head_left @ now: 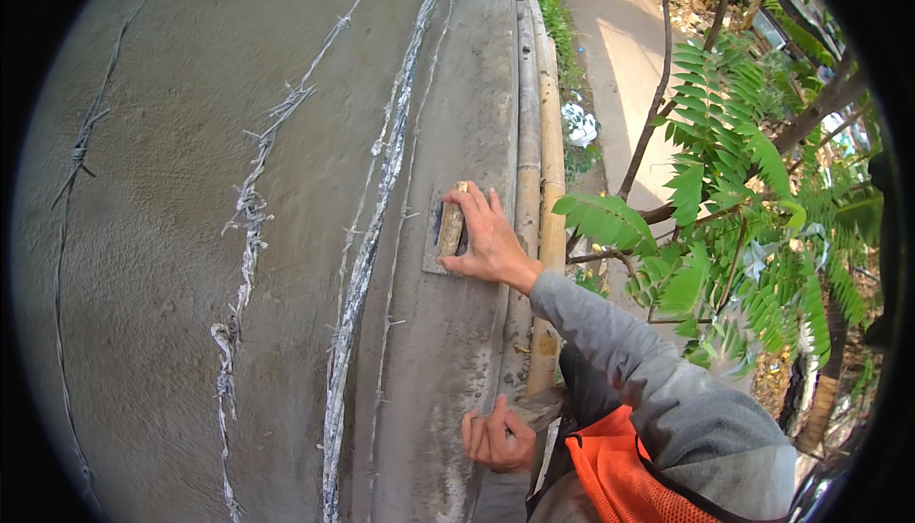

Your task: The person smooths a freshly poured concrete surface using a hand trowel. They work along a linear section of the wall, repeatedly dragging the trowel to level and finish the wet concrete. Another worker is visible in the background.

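Observation:
My right hand (488, 242) is closed around the wooden handle (451, 223) of a plastering float, thumb on the near side and fingers over the far end. The float's grey plate (435, 258) lies flat on the smooth cement ledge (429, 361). Nearer to me, my left hand (500, 437) is curled at the ledge's outer edge, fingers bent inward. Whatever it may hold is hidden. A greyish wooden piece (541, 407) shows just beside it.
Barbed wire strands (253, 209) and a foil-like silvery strand (381, 190) run lengthwise left of the float, before a grey plastered surface (172, 266). Bamboo poles (551, 161) line the ledge's right side. Leafy branches (705, 180) and a path (620, 66) lie beyond.

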A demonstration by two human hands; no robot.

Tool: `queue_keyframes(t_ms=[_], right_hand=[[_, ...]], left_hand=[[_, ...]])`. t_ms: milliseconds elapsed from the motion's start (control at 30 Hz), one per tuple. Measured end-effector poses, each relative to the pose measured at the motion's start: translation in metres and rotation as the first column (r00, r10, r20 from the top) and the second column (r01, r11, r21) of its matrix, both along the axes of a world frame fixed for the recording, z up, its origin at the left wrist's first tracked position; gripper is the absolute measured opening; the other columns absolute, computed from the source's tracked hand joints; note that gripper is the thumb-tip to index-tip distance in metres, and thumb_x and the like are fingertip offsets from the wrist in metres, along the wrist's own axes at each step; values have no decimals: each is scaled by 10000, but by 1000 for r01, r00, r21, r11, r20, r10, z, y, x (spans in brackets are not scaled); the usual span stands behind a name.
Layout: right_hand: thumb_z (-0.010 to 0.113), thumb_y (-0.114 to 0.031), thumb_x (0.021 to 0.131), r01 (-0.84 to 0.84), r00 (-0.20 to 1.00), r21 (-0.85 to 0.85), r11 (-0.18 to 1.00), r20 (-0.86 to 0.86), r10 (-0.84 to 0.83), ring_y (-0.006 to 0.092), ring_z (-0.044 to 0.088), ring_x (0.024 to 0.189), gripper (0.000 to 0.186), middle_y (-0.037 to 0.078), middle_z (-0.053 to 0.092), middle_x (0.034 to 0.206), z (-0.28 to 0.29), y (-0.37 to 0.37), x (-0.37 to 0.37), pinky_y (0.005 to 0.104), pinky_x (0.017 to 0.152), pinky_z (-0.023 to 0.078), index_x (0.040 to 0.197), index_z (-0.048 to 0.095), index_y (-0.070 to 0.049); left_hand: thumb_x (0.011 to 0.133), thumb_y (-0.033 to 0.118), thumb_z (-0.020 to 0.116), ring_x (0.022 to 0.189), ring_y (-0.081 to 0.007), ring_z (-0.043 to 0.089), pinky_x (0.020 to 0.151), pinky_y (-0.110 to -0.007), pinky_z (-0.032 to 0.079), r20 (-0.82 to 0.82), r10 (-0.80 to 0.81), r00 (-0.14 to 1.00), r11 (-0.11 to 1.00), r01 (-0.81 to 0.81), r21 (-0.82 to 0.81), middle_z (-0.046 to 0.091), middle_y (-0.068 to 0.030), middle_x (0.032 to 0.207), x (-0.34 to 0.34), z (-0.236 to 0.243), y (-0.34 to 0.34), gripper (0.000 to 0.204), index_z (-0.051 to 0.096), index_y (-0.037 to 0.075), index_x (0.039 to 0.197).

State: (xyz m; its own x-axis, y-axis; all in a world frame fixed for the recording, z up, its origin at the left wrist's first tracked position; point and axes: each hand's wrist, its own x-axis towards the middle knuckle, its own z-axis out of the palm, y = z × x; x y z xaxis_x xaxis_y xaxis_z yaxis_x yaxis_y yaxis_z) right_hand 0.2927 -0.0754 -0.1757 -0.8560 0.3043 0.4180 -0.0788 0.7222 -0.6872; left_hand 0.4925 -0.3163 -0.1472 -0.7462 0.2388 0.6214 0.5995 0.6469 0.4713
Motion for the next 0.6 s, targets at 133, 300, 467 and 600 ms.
queue_keyframes(t_ms=[133,300,467,600], right_hand=[[986,-343,696,35,999,3,999,-22,-35,435,560,1400,978,164,556,1449,-6,96,-79,708,1303,276,1506,481,-126],[1002,-362,665,65,993,-55,996,102,-59,385,590,1370,1000,178,604,1443,7,158,-132,498,1148,470,1502,519,-106],[990,-366,670,-91,996,-37,995,-8,91,426,565,1378,963,167,583,1436,-2,102,-93,524,1199,446,1474,520,-121],[967,-307,704,-157,986,-46,986,-71,154,489,540,1359,934,185,527,1440,-1,26,-25,657,1277,363,1478,469,-148]], left_hand=[[890,-134,634,590,-288,586,803,-492,625,18,-19,1000,1000,20,-24,629,-95,689,1,2,-1,273,817,-13,1053],[887,-141,636,583,-284,575,809,-494,626,31,-23,999,999,23,-22,626,-90,686,1,1,-3,281,815,-16,1064],[887,-134,625,515,-241,466,751,-478,608,-16,10,1000,1000,-10,27,492,-27,600,-2,-5,1,301,833,23,1037],[900,-125,644,516,-253,476,741,-482,608,-34,13,999,999,-12,45,505,-35,602,-2,-5,3,269,832,19,1028]])
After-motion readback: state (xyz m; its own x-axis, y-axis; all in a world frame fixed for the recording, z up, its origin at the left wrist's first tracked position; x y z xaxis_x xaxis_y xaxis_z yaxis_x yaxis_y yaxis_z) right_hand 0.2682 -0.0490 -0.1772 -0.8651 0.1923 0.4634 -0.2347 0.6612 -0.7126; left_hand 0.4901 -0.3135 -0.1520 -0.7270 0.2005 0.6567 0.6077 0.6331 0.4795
